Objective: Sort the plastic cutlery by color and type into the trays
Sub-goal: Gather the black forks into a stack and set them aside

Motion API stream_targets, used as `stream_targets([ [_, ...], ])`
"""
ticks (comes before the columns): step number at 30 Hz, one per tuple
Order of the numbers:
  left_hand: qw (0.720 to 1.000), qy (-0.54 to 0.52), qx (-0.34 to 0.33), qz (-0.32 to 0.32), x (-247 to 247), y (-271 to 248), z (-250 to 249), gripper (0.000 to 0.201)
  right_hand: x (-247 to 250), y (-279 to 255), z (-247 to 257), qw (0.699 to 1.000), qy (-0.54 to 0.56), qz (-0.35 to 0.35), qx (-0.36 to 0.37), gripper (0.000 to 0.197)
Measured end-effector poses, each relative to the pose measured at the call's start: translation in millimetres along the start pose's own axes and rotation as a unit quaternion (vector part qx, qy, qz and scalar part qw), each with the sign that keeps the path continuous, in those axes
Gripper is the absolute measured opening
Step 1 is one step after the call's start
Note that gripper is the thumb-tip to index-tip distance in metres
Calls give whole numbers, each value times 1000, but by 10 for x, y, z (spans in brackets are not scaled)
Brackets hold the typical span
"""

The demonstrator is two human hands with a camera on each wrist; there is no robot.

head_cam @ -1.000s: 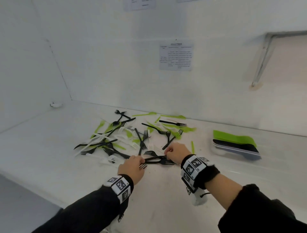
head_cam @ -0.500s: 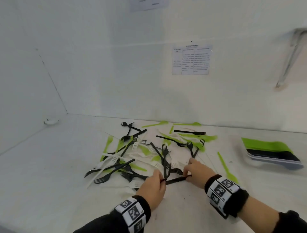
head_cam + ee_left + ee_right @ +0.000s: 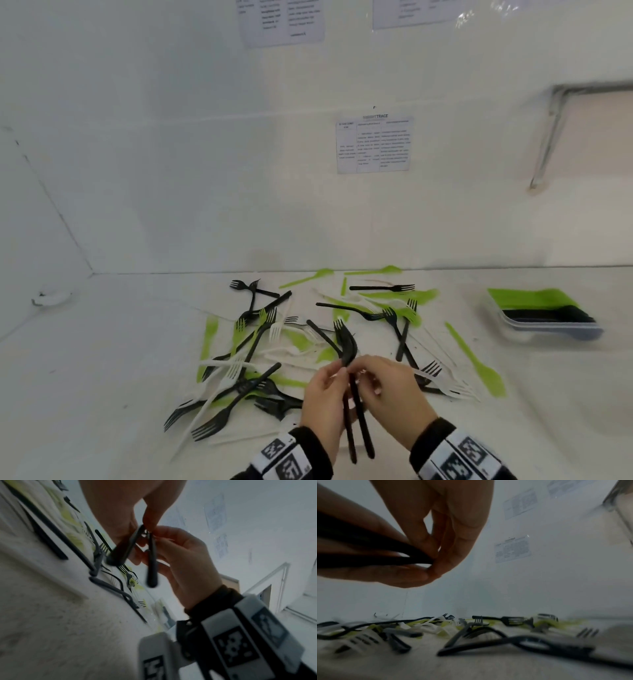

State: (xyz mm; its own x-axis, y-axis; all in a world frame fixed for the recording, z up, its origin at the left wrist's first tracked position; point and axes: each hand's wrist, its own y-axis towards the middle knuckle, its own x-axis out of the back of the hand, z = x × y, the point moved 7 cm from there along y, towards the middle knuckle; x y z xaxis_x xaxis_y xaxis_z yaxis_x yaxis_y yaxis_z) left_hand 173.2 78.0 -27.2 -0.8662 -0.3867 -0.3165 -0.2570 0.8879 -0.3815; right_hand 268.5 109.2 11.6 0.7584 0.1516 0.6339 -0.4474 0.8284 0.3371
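Both hands are now up off the table. The left hand (image 3: 323,401) and right hand (image 3: 394,397) pinch two black forks (image 3: 354,407) together above the pile.

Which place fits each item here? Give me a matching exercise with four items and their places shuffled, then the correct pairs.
Items:
1. two black forks
2. stack of trays
3. printed sheet
4. lone green knife

Places:
A. on the back wall
B. far right of the table, clear of the pile
C. held between the left hand and the right hand, above the table
D. flat on the table, between the pile and the trays

Pairs: 1-C, 2-B, 3-A, 4-D
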Motion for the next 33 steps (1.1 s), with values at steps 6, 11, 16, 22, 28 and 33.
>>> stream_targets([
  [6,996,-90,11,-7,69,50,-24,8,-63,70,-49,976,162,-47,-138,22],
  [11,994,-104,30,-4,154,155,-40,14,-186,209,-30,976,149,13,-160,18],
  [16,999,-35,-21,-30,267,203,-110,9,-216,278,-87,986,56,15,-158,17],
  [22,988,104,-103,-53,226,248,-138,30,-13,338,-578,963,-83,45,-254,26],
  [28,983,132,-75,-107,203,241,-30,17,-159,269,-819,904,-253,215,-268,35],
  [33,987,99,-69,-106,181,205,16,24,-115,324,-816,909,-248,222,-249,31],
])
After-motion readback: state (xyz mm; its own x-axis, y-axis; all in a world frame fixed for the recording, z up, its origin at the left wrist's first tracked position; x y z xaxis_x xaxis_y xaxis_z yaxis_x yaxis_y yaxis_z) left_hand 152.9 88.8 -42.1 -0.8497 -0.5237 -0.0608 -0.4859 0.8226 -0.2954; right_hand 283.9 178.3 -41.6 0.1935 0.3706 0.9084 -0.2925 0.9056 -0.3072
